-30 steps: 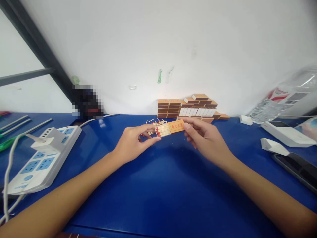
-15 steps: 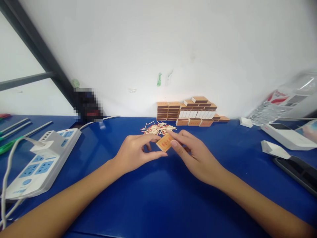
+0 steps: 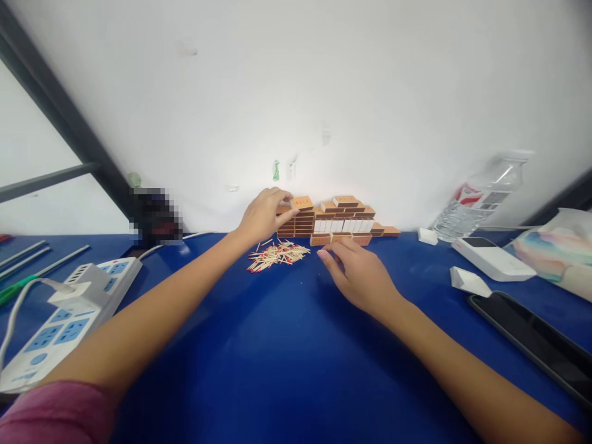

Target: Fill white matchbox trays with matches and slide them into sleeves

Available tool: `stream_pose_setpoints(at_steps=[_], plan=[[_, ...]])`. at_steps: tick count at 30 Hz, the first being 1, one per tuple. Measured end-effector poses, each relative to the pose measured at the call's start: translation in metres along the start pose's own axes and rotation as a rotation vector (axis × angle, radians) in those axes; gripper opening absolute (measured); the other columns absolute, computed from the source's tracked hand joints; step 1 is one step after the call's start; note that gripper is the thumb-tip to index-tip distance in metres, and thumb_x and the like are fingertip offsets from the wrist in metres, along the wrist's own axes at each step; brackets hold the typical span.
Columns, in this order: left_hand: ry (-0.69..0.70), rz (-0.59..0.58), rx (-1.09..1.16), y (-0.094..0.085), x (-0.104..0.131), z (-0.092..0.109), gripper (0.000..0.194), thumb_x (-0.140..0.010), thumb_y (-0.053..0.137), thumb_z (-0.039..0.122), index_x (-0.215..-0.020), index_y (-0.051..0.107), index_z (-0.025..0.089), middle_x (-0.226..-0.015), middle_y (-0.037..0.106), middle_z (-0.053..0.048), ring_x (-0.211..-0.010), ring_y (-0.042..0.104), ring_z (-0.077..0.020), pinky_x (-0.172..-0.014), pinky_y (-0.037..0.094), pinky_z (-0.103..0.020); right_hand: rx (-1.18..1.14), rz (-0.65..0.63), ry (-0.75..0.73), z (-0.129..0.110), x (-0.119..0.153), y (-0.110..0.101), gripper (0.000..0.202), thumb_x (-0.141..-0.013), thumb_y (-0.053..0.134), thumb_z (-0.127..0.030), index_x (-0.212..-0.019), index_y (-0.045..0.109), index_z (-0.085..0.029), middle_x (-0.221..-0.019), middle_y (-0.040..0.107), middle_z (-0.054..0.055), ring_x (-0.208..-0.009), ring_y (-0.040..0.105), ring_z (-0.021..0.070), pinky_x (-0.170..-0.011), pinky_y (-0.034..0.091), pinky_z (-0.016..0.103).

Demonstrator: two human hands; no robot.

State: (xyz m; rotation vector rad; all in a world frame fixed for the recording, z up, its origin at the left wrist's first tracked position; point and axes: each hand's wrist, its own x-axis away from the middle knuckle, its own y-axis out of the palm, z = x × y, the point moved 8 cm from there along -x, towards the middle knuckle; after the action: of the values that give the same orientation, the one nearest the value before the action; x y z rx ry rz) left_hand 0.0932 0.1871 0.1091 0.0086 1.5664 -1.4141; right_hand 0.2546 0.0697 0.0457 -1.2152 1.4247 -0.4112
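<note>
My left hand (image 3: 264,214) reaches to the back of the desk and pinches a matchbox (image 3: 302,202) between thumb and fingers. That box sits at the top of the left stack of matchboxes (image 3: 303,226); whether it rests fully on the stack I cannot tell. My right hand (image 3: 363,271) hovers over the desk with loosely bent fingers, holding nothing. Just behind it stands a stepped pile of matchboxes (image 3: 365,213), some set on end with white sides showing. Loose red-tipped matches (image 3: 277,254) lie heaped in front of the left stack.
A white power strip (image 3: 92,314) with a plugged-in charger and cable lies at left, beside green-handled rods (image 3: 28,283). On the right are a tilted water bottle (image 3: 481,197), a white box-shaped device (image 3: 493,259), a black phone (image 3: 531,336) and a tissue pack (image 3: 562,253). A white wall backs the blue desk.
The matchbox, held between both hands before, has gone forward to the left stack in my left hand. My right hand has let go of it. The view has shifted slightly.
</note>
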Motion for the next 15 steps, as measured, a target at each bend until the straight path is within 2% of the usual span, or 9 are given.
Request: stream_pose_setpoints(at_steps=[4,8,11,13,15], plan=[[-0.019,0.019,0.017,0.019,-0.014,-0.006,0.020,-0.093,0.071,0.030,-0.109,0.069,0.018,-0.107,0.071,-0.009,-0.093,0.065,-0.0218,-0.087,0.053,-0.039,0.031,0.005,-0.024,0.001,0.001,0.002,0.036,-0.109,0.043,-0.040,-0.098,0.070,-0.019,-0.101,0.071,0.011,-0.082,0.067,0.0233,-0.067,0.045,0.034],[-0.043,0.062,0.025,0.025,-0.012,-0.008,0.022,-0.093,0.070,0.028,-0.113,0.069,0.020,-0.103,0.073,-0.008,-0.085,0.064,-0.0198,-0.081,0.052,-0.038,0.045,0.019,-0.044,-0.003,0.002,0.002,0.035,-0.107,0.045,-0.040,-0.098,0.071,-0.017,-0.102,0.070,0.011,-0.077,0.066,0.0218,-0.065,0.043,0.034],[-0.056,0.062,0.012,0.028,-0.014,-0.009,0.012,-0.092,0.071,0.027,-0.101,0.071,0.020,-0.096,0.075,-0.007,-0.082,0.063,-0.0203,-0.080,0.051,-0.039,0.071,0.026,-0.049,-0.006,-0.003,-0.008,0.033,-0.106,0.047,-0.039,-0.096,0.071,-0.018,-0.099,0.070,0.011,-0.079,0.066,0.0226,-0.064,0.041,0.034],[-0.062,0.056,-0.001,0.028,-0.017,-0.009,0.009,-0.091,0.072,0.028,-0.095,0.071,0.020,-0.092,0.075,-0.007,-0.084,0.064,-0.0215,-0.080,0.050,-0.039,0.140,0.014,0.005,0.009,-0.009,-0.021,0.031,-0.104,0.050,-0.040,-0.093,0.071,-0.019,-0.094,0.071,0.011,-0.077,0.065,0.0237,-0.064,0.039,0.034],[-0.062,0.051,-0.019,0.024,-0.018,-0.004,0.010,-0.090,0.072,0.028,-0.095,0.071,0.019,-0.094,0.075,-0.008,-0.090,0.064,-0.0242,-0.083,0.048,-0.041,0.270,0.013,0.181,0.050,-0.011,-0.044,0.033,-0.100,0.055,-0.045,-0.083,0.068,-0.020,-0.089,0.071,0.013,-0.075,0.064,0.0261,-0.063,0.035,0.036]])
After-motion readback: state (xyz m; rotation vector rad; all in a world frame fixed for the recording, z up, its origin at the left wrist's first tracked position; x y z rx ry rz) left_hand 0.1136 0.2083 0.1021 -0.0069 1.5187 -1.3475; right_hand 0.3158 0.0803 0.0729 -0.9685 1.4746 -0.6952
